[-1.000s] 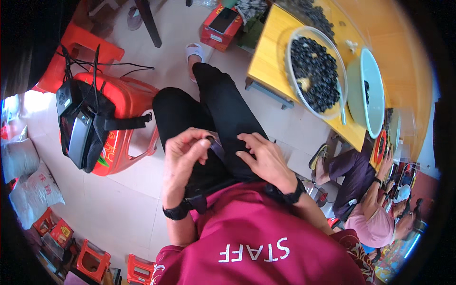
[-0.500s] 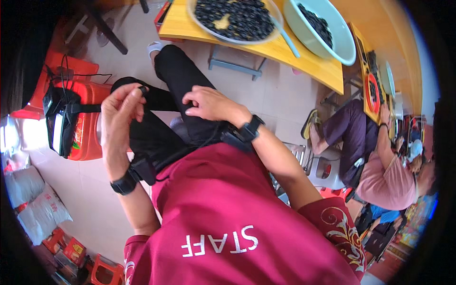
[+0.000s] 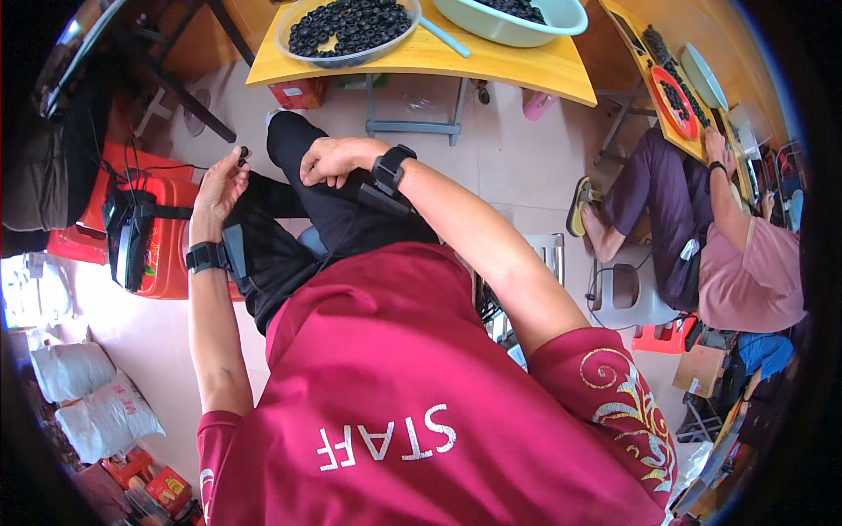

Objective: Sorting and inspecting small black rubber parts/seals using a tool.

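Note:
Between the thumb and fingertips of my left hand (image 3: 219, 188) is a small round black piece (image 3: 243, 152), held above the floor left of my knees. My right hand (image 3: 338, 162) hovers over my black trouser leg, fingers curled down; whether anything sits inside them is hidden. Ahead on the yellow table (image 3: 504, 72) stands a clear round bowl (image 3: 349, 60) full of small black pieces (image 3: 351, 28), several showing a hole in the middle. A light blue basin (image 3: 517, 33) to its right also contains black pieces. A pale blue stick (image 3: 445, 39) lies between them.
Red plastic stools (image 3: 167, 230) and a black strapped device (image 3: 127, 237) are to my left, near white sacks (image 3: 110, 416). On the right, a seated person in a pink top (image 3: 750, 276) works at another table with a red tray (image 3: 674, 103) of black pieces.
The view has shifted, so the table sits higher and more of the floor shows. Both arms reach farther forward. My right fingers have curled in; my left hand still pinches the black piece.

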Tool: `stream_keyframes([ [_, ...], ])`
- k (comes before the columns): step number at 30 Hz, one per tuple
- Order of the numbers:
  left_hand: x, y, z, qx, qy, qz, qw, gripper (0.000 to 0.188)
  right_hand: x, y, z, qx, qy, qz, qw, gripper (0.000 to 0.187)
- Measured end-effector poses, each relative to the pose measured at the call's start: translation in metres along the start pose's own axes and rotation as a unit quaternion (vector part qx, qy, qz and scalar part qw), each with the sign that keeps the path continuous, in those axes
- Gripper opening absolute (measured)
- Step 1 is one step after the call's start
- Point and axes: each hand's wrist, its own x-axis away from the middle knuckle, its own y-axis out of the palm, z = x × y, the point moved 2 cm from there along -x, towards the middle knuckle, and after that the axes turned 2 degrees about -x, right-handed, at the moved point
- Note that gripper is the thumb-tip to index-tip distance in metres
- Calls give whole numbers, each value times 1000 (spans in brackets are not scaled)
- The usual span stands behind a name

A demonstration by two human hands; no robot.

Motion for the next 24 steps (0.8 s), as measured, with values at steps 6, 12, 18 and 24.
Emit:
stream_keyframes([
  [6,3,-16,-34,41,19,-4,999,23,0,1,4,28,32,42,998,20],
  [12,6,-36,-57,61,24,-56,996,25,2,4,-1,75,29,57,995,20],
  [18,7,-34,-57,98,33,-68,992,26,4,6,0,100,39,53,993,25],
  [24,8,-34,-56,114,32,-103,988,25,7,7,0,88,22,61,994,22],
])
